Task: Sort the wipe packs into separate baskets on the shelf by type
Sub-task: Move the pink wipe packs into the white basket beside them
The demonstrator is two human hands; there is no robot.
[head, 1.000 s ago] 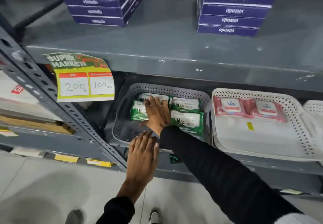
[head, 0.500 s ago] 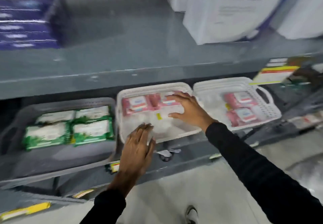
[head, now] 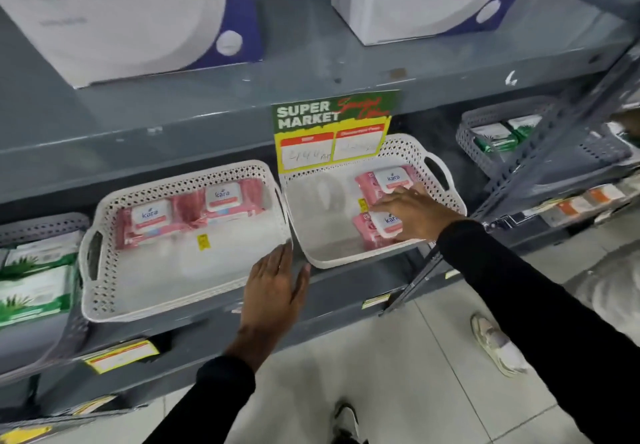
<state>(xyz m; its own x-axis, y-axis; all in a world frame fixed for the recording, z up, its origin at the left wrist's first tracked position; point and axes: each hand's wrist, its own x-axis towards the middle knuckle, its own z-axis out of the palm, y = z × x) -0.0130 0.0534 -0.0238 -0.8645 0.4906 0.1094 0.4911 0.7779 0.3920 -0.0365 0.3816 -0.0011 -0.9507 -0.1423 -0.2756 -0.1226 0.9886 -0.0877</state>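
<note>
Two white perforated baskets stand side by side on the grey shelf. The left white basket [head: 100, 270] holds two pink Kara wipe packs [head: 152, 221] along its back. In the right white basket [head: 408, 152] lie two more pink packs, one behind [head: 388, 180] and one in front [head: 370, 235]. My right hand [head: 412, 211] lies flat on these, fingers spread, gripping nothing. My left hand [head: 273, 291] is open, palm down, at the front right corner of the left white basket. A grey basket [head: 41, 228] at far left holds green wipe packs [head: 34, 284].
Another grey basket [head: 485, 121] with green packs [head: 495, 137] sits at the right, behind a slanted shelf upright [head: 554, 142]. A supermarket price sign [head: 332, 131] hangs over the right white basket. Large white boxes [head: 131, 10] fill the upper shelf. A shoe [head: 495, 346] rests on the tiled floor.
My view has swung right along the shelf. My right hand went from the green packs over the left white basket to the right white basket. My left hand followed along the shelf front.
</note>
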